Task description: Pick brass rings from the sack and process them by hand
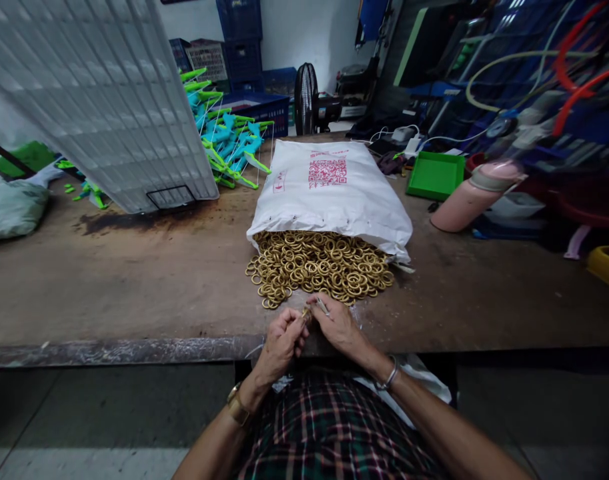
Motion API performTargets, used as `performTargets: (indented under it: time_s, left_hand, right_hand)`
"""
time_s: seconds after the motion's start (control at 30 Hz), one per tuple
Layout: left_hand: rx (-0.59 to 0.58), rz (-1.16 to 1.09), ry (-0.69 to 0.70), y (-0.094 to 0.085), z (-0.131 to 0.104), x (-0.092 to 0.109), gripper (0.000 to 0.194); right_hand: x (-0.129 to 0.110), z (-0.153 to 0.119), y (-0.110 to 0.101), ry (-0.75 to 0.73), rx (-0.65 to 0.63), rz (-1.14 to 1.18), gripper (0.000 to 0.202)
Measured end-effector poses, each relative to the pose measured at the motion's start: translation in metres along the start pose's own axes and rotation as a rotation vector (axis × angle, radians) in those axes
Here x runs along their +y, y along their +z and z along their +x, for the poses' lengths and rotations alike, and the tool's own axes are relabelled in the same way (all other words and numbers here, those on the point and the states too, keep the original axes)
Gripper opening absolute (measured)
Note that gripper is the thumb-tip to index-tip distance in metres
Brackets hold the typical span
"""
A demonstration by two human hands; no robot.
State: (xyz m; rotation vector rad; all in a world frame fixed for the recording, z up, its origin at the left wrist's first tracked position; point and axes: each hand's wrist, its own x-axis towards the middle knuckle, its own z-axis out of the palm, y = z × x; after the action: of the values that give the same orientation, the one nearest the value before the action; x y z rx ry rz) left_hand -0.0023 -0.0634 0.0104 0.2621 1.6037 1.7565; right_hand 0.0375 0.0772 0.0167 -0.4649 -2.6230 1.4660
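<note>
The left hand (283,339) is curled narrow, pinching a small brass ring (307,311) at its fingertips. The right hand (337,323) meets it there, holding a thin silvery piece (323,306). Just beyond both, the ring pile (320,266) spills from a white bag (329,193) onto the surface (134,280).

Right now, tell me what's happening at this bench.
A person sits at a worn wooden workbench, both hands together at its near edge. The left hand pinches a brass ring, and the right hand holds a small silvery piece against it; what that piece is cannot be told. Just beyond lies a pile of brass rings spilling from an open white sack. Green and blue plastic parts sit farther back.
</note>
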Motion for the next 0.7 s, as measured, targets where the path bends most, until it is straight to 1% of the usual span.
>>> performTargets:
  time_s: [0.1,0.17,0.23,0.4,0.7]
  left_hand:
    - [0.022,0.025,0.01,0.001,0.001,0.0,0.038]
    - [0.026,0.048,0.012,0.003,0.001,0.002,0.037]
    - [0.033,0.074,0.013,0.004,0.0,0.004,0.037]
    - [0.051,0.109,0.008,0.007,-0.001,0.007,0.038]
    - [0.028,0.106,0.029,0.007,-0.001,0.002,0.036]
  right_hand:
    - [0.006,-0.006,-0.001,-0.093,-0.01,-0.182,0.018]
    - [0.01,-0.011,-0.002,-0.167,-0.062,-0.287,0.016]
    - [0.011,-0.014,-0.002,-0.195,-0.109,-0.366,0.016]
    - [0.008,-0.015,-0.003,-0.195,-0.146,-0.44,0.02]
    - [0.003,-0.014,-0.008,-0.163,-0.24,-0.494,0.024]
